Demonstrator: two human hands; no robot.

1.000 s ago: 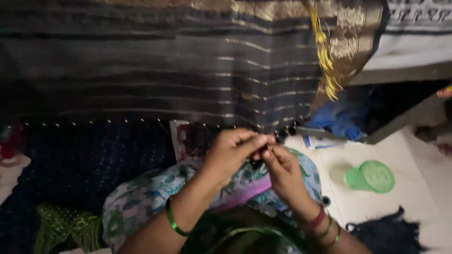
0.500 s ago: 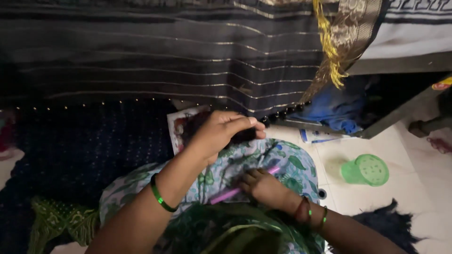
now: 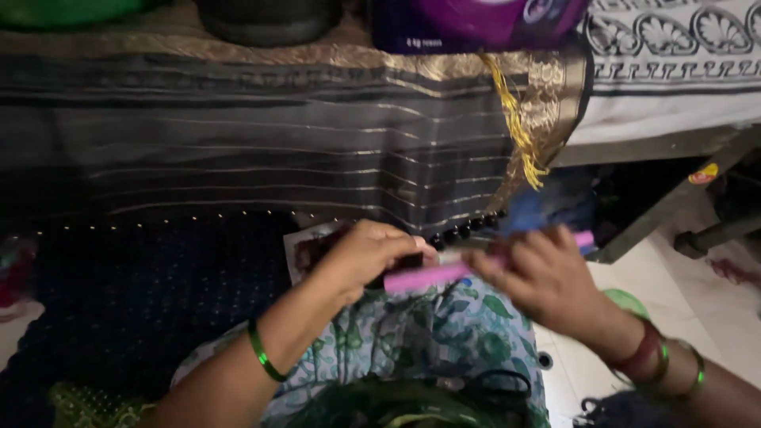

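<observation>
A dark striped cloth (image 3: 261, 158) with a gold border is hanging across the back of the scene, its yellow tassel (image 3: 519, 127) dangling near the right end, and a white printed sheet (image 3: 674, 71) is lying over the raised surface behind it. Below, a navy dotted fabric (image 3: 143, 301) is spreading toward the left edge of the floor, while pale tiles (image 3: 697, 301) are showing at the right.

Over a lap covered in green floral fabric (image 3: 444, 341), the left hand (image 3: 369, 257) is closing its fingers around the near end of a pink stick-like tool (image 3: 436, 275), its grip pressed together on it. The right hand (image 3: 547, 277) is blurred; its fingers are curling about the tool's other end, pinching it, though exactly how they sit is hard to tell. A row of dark beads (image 3: 468, 228) is running along the hem of the striped cloth just above the hands, close to the tool but apparently not touching it.

Judging by this, the person seems to be readying the pink tool between both hands, near the beaded hem. A next move would call for steadying the hem with one hand and bringing the tool's tip up to the beads with the other, keeping the thin edge from slipping.
</observation>
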